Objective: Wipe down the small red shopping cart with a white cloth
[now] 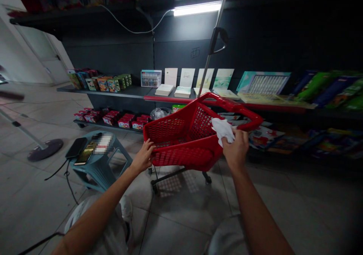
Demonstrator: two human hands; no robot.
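Observation:
In front of me stands a red plastic shopping cart (184, 153) with perforated basket walls and a curved red handle. My left hand (144, 156) grips the basket's rim at its left end, fingers hooked over the edge. A crumpled white tissue or cloth (222, 129) is pinched in my right hand (236, 147). That hand is beside the basket's right end, just below the handle. Whether the white piece presses on the red plastic I cannot tell. The inside of the basket shows partly.
Behind the cart runs a dark shelf unit (113, 93) with boxes, booklets and bagged goods. A blue-grey stool (109, 168) at left carries phones and cables. Further left is a round stand base (45, 150). A metal pole (217, 24) rises behind the cart.

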